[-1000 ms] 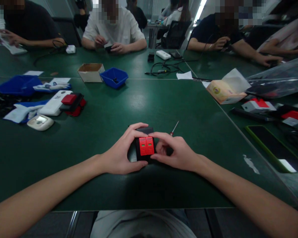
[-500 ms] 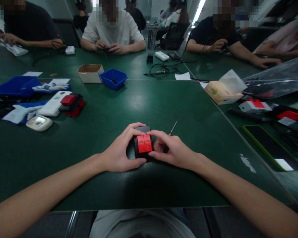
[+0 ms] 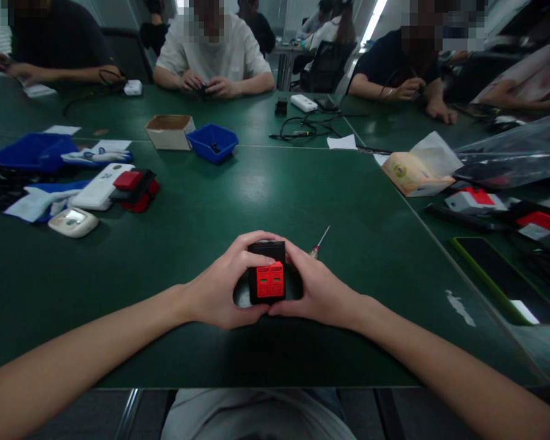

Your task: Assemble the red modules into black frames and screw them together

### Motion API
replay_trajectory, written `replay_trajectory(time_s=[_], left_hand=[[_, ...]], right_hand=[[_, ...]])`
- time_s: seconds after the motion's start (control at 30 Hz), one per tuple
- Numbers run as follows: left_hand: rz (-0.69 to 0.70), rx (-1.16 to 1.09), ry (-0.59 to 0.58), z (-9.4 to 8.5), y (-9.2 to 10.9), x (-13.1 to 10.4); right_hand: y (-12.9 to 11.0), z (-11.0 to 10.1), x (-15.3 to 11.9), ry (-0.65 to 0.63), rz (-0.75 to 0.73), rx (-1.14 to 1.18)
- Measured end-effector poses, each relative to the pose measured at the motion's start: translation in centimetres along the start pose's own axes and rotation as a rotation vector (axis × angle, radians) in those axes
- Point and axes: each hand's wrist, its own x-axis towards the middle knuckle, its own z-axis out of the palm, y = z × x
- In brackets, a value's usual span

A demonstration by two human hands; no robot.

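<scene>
A black surge protector (image 3: pixel 253 287) is held upright just above or on the green table, near its front edge. Two red modules (image 3: pixel 270 281) with small green windows face me on it. My left hand (image 3: pixel 213 290) wraps around its left side, one finger lying along the top of the red modules and the thumb at the lower front. From the right, my right hand (image 3: pixel 327 284) closes around it, thumb by the lower front corner and fingertips behind the far edge. A small screwdriver (image 3: pixel 319 242) lies just beyond my right hand, its shaft pointing away.
On the left are a blue bin (image 3: pixel 36 151), gloves (image 3: pixel 41 203), a white device (image 3: pixel 103 186) and a red-and-black block (image 3: pixel 135 190). A cardboard box (image 3: pixel 169 133) and blue tray (image 3: pixel 213 143) stand farther off. Right: tissue pack (image 3: pixel 415 174), green-edged phone (image 3: pixel 508 278). Co-workers sit opposite.
The surge protector has tipped so that more of its black far part shows, and the red face sits slightly lower. My right fingers have shifted from the red modules to its far edge.
</scene>
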Motion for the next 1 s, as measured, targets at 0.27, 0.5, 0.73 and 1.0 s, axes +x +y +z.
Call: replay_trajectory(time_s=[0.27,0.5,0.73,1.0], left_hand=[[-0.095,-0.022,0.160,0.1,-0.7,-0.6],[-0.213,-0.023,0.359,0.0,-1.4,-1.0],[-0.360,-0.117,0.501,0.4,-1.6,-0.4],[-0.526,-0.517,0.577,1.1,-2.9,-0.3]], right_hand=[[-0.2,1.6,-0.8,0.072,0.006,0.374],[-0.3,2.2,-1.2,0.219,-0.124,0.453],[-0.1,2.6,0.7,0.363,-0.205,0.314],[0.0,2.0,3.1,0.384,-0.438,-0.077]])
